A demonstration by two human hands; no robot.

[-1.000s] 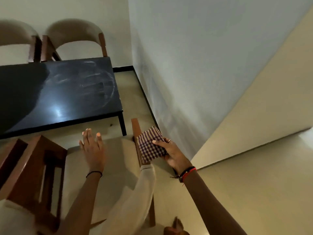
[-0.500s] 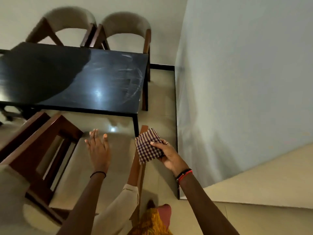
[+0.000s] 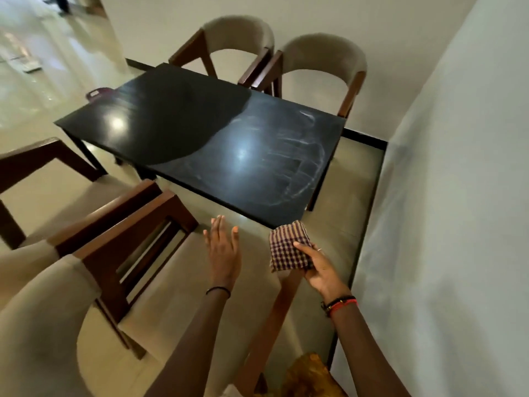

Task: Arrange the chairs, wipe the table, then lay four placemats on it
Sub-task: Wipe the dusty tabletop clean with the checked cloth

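Head view: black rectangular glossy table (image 3: 200,144) sits mid-frame, its short right end near a pale wall (image 3: 443,196). Whitish smear arcs (image 3: 294,164) show on the table's right half, and its left half lies in shadow. Two beige-padded chairs with brown wooden frames stand at the far long side, the left one (image 3: 237,35) and the right one (image 3: 323,53), touching or nearly so.

On the near side, a same-style chair (image 3: 160,282) stands pulled back from the table edge. Another one (image 3: 43,179) is just beside it at left.

Left hand (image 3: 223,247) is palm down over the near chair's seat, fingers straight and close together, holding nothing; cannot tell if it touches the seat. A thin black band (image 3: 218,290) is on that wrist.

Right hand (image 3: 320,267) pinches a folded purple-and-white checked cloth (image 3: 286,247), thumb on top and fingers under. The cloth is in the air just off the table's near right corner, above the chair's right wooden arm, not on the tabletop. Red and black bracelets (image 3: 340,303) are on the right wrist.
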